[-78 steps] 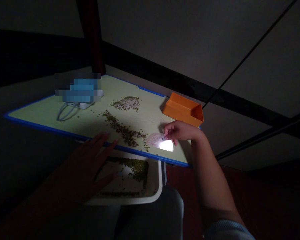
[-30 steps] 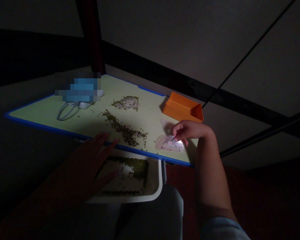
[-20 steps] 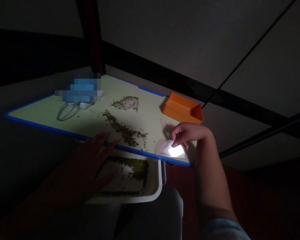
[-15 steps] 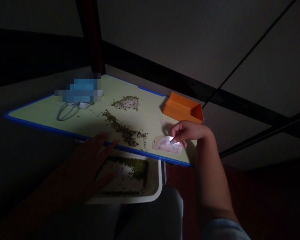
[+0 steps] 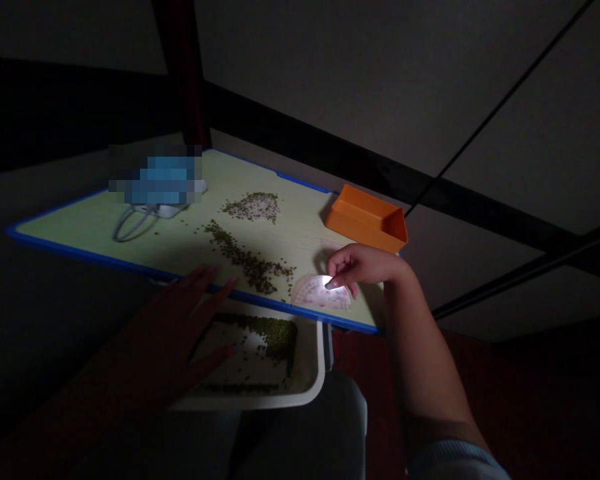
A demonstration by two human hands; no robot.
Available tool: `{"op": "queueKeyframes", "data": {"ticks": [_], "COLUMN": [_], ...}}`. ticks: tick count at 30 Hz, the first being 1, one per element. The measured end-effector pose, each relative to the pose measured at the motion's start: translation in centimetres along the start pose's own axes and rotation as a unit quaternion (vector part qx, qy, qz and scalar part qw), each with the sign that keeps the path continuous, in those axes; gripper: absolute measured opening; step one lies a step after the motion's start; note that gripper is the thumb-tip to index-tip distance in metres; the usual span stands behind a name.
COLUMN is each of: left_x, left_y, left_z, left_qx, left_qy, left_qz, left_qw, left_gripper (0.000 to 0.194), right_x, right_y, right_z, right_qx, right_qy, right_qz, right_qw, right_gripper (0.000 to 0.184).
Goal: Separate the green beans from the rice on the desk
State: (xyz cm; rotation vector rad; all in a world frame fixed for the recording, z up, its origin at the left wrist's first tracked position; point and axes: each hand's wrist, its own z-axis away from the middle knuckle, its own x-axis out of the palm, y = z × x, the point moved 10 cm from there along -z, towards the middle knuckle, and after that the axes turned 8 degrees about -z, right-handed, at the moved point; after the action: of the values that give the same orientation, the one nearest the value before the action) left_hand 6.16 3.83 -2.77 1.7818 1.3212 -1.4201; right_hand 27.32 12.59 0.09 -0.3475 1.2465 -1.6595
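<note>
My right hand [image 5: 363, 265] pinches a clear half-round protractor [image 5: 316, 293] with pink markings, which lies on the pale yellow board [image 5: 180, 243] near its front edge. Light glares off it by the fingertips. To its left is a loose strip of small green-brown beans [image 5: 255, 263]. Behind that strip lies a second patch, beans mixed with pale grains [image 5: 253, 207]. My left hand [image 5: 187, 327], dark in shadow, has its fingers spread at the board's blue front rim, over a white bin [image 5: 310, 393] that holds green beans [image 5: 277, 337].
An orange open box [image 5: 365, 220] stands at the board's back right. On the left, a blurred-out blue item [image 5: 165, 180] sits on a white device with a looped grey cable [image 5: 125, 227]. Dark walls and a trim strip run behind. Reddish floor [image 5: 363, 360] shows below right.
My right hand has slid the protractor a little to the left along the board, closer to the bean strip. My left hand stays where it was.
</note>
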Motion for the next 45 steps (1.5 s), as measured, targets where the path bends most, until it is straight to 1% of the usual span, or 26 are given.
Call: {"op": "queueKeyframes", "data": {"ticks": [6, 12, 17, 22, 27, 32, 37, 42, 45], "left_x": [0.1, 0.2, 0.3, 0.1, 0.1, 0.4, 0.2, 0.2, 0.1], "left_y": [0.0, -0.1, -0.1, 0.0, 0.0, -0.1, 0.0, 0.0, 0.0], "left_z": [0.1, 0.3, 0.2, 0.2, 0.3, 0.2, 0.2, 0.2, 0.1], "left_qx": [0.004, 0.006, 0.004, 0.008, 0.008, 0.005, 0.012, 0.013, 0.011], "left_qy": [0.003, 0.003, 0.004, 0.018, 0.015, 0.007, 0.016, 0.021, 0.024], "left_qz": [-0.005, -0.013, -0.007, -0.010, -0.016, -0.016, -0.017, -0.012, -0.010], "left_qw": [1.000, 1.000, 1.000, 1.000, 1.000, 1.000, 1.000, 1.000, 1.000], "left_gripper": [0.079, 0.081, 0.082, 0.082, 0.080, 0.081, 0.079, 0.078, 0.079], "right_x": [0.3, -0.1, 0.0, 0.7, 0.4, -0.4, -1.8, -2.7, -3.8], "right_y": [-0.1, 0.0, -0.3, -0.4, -0.2, -0.2, 0.2, -0.1, -0.6], "right_z": [-0.5, -0.5, -0.1, -0.6, -0.9, -0.5, -0.2, 0.2, 0.7], "right_qx": [-0.011, -0.011, -0.021, -0.020, -0.015, -0.008, 0.003, -0.020, -0.048], "right_qy": [-0.003, 0.016, 0.009, -0.004, 0.017, 0.038, 0.080, 0.104, 0.144], "right_qz": [0.004, -0.002, -0.017, -0.011, 0.004, 0.021, 0.032, 0.006, -0.006], "right_qw": [1.000, 1.000, 1.000, 1.000, 1.000, 0.999, 0.996, 0.994, 0.988], "right_gripper": [0.016, 0.017, 0.017, 0.017, 0.018, 0.016, 0.016, 0.016, 0.012]}}
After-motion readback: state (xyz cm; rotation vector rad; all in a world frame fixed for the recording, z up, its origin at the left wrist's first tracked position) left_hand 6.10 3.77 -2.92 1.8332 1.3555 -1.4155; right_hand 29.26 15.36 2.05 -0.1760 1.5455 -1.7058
